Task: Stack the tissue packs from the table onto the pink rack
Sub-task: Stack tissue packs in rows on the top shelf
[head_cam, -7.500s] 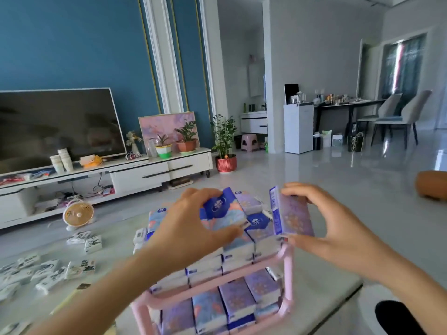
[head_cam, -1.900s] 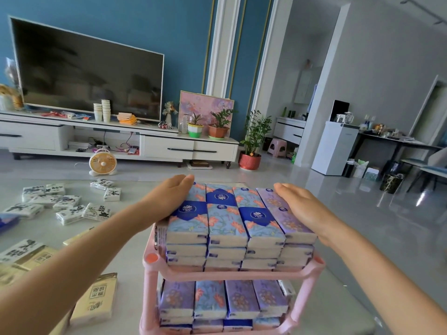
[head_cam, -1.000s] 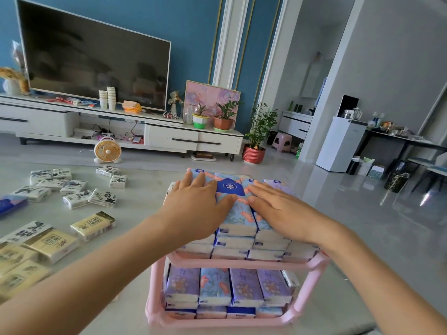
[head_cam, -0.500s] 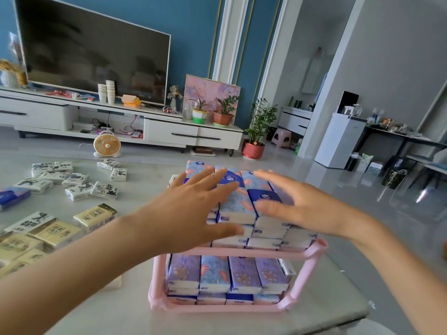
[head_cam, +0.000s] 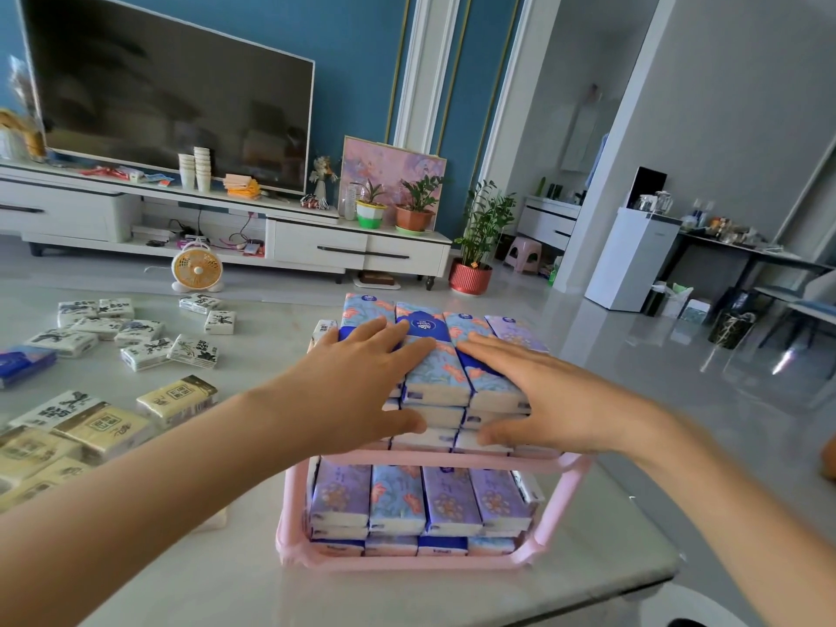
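Pressing flat on the tissue packs (head_cam: 436,377) stacked on the upper shelf of the pink rack (head_cam: 558,527), the left hand (head_cam: 357,391) and right hand (head_cam: 556,400) lay side by side, fingers straight and spread, thumbs against the stack's front. The lower shelf was full too. Other loose packs (head_cam: 176,395) lay leftward on the table (head_cam: 407,595).

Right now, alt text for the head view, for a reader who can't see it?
The left hand and right hand press flat on floral tissue packs stacked on the top shelf of a pink rack, whose lower shelf is also full. The rack stands on a pale table, with loose packs lying to its left.
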Demonstrator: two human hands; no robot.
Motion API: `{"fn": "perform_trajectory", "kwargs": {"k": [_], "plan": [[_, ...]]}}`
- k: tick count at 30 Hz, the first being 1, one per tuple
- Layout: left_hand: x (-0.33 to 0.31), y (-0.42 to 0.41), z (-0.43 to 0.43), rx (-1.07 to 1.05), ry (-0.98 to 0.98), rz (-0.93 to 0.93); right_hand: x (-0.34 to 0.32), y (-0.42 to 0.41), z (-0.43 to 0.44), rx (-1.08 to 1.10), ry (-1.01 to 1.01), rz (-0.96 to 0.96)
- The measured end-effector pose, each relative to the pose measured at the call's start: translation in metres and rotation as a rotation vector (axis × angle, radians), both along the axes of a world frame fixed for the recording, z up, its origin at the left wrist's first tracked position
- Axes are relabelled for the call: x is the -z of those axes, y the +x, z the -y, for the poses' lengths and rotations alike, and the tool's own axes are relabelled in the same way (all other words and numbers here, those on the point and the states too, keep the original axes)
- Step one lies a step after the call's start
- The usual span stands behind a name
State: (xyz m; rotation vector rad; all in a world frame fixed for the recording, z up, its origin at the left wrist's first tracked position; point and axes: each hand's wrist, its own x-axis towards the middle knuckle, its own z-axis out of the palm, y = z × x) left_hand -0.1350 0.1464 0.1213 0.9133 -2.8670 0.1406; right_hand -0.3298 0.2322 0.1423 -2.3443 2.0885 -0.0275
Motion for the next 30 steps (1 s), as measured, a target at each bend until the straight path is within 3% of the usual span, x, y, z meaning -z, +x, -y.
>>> {"fn": "perform_trajectory", "kwargs": {"k": [26, 28, 30], "plan": [[0.007, -0.004, 0.002, -0.013, -0.094, -0.049, 0.009, -0.005, 0.003, -0.015, -0.07, -0.059], [0.005, -0.001, 0.003, -0.015, -0.042, -0.046, 0.006, -0.005, -0.001, -0.013, -0.059, -0.013], [-0.003, 0.005, 0.002, -0.033, 0.189, -0.234, -0.004, -0.007, -0.008, 0.047, -0.068, 0.234]]}}
